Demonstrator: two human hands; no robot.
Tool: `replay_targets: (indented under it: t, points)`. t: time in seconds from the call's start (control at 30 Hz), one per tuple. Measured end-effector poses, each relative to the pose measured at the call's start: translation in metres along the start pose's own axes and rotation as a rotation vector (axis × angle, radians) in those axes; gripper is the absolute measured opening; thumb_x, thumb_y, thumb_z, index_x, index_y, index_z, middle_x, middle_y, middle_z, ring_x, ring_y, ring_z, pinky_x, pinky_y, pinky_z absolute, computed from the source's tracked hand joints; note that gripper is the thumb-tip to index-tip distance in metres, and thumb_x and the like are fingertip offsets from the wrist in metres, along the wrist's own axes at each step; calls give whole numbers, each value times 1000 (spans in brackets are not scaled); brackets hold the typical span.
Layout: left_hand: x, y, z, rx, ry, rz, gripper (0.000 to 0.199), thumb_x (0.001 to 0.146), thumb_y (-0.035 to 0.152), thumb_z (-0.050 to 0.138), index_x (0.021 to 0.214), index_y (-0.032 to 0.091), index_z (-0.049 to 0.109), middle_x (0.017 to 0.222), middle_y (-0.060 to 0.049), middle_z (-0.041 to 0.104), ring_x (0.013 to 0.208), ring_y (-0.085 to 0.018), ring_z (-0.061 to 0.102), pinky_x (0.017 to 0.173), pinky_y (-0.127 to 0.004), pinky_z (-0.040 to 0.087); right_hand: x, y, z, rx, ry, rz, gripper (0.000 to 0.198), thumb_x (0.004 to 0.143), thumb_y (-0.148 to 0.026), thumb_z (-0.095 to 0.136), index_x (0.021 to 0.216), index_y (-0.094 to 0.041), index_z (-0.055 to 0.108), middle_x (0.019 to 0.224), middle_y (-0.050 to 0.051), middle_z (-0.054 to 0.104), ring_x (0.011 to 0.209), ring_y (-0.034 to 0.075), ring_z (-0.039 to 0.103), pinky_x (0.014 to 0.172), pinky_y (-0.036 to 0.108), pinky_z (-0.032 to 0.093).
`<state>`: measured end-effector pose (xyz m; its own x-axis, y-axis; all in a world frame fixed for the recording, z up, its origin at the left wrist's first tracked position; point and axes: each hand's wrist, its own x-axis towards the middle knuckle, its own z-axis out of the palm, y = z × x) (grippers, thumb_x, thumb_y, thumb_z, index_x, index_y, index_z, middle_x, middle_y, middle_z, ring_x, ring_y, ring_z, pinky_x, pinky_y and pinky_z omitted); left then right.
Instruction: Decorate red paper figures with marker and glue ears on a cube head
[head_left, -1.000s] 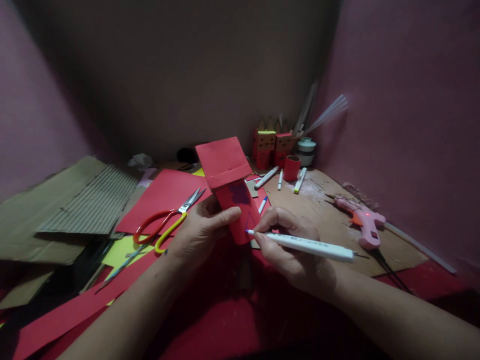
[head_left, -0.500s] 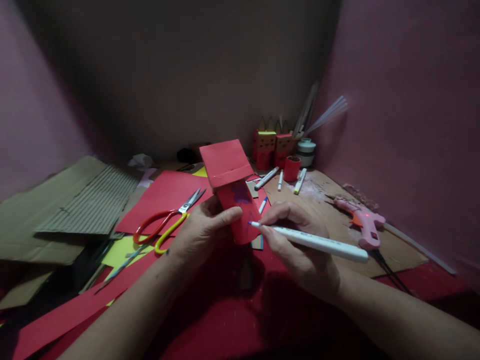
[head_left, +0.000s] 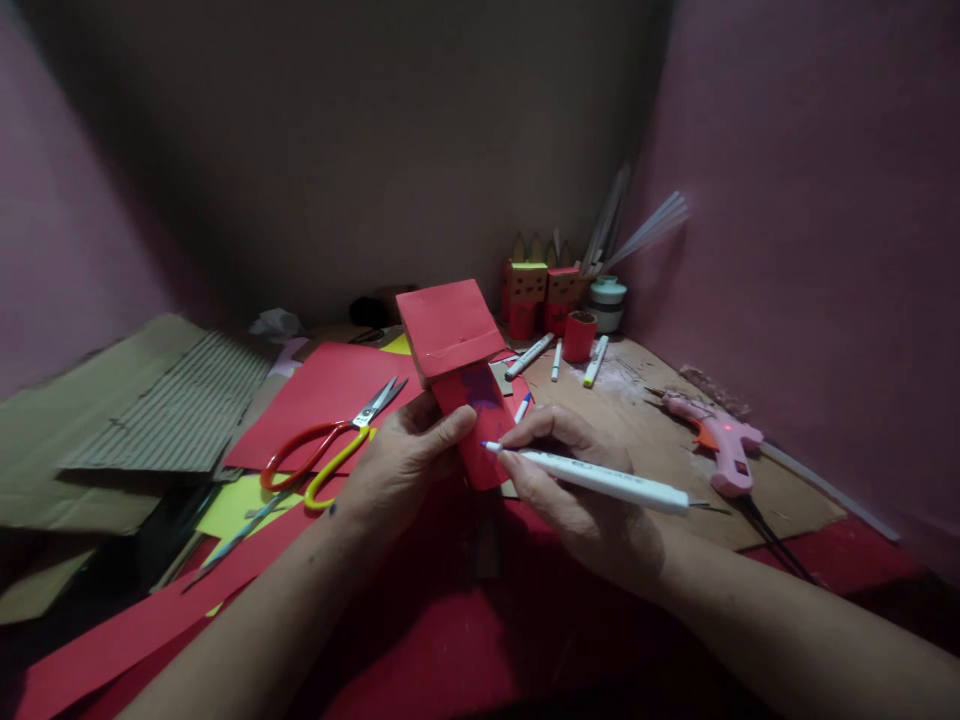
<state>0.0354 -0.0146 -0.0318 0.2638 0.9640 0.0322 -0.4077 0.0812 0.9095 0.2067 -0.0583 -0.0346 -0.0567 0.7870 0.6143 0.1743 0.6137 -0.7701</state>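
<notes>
The right hand's grip (head_left: pixel 570 470) is closed in a pen hold on a white marker (head_left: pixel 607 482), thumb and index finger pinching it close to its purple tip while the barrel slants back across the hand. The tip is at the front of a red box (head_left: pixel 450 335); whether it touches is too fine to tell. The left hand's grip (head_left: pixel 420 445) is narrow, holding this box from the left, thumb laid across the front and the fingers mostly hidden behind. The box tilts in front of the person, above the counter (head_left: pixel 780 500), with a wide square top overhanging its body and a purple patch beneath that. Both forearms reach in from the lower corners. Scissors (head_left: pixel 330 450) lie slightly open beside the left hand, partly on red paper (head_left: pixel 300 410). Beyond the hands stands a red cup (head_left: pixel 580 338), brown at the rim, its contents unclear; behind it are a pale jar (head_left: pixel 607 293) with its lid on and two small boxes (head_left: pixel 544 302) with drawn faces, brown points rising above them. A pink glue gun (head_left: pixel 716 430) lies to the right. Compared with half a second ago, the marker tip sits further left on the box, closer to the left thumb, and the right hand has shifted left too, while the box keeps nearly the same tilt.
</notes>
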Motion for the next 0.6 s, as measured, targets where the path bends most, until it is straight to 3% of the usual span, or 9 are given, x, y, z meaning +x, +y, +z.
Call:
replay_targets:
  t: [0.6]
  points:
    - [-1, 0, 0, 13, -3, 3, 42, 74, 29, 93, 111, 18, 77, 108, -10, 79, 87, -24, 77, 75, -30, 66, -2, 4, 1, -41, 46, -39, 6, 87, -21, 67, 81, -20, 64, 63, -5, 58, 53, 9, 51, 51, 24, 41]
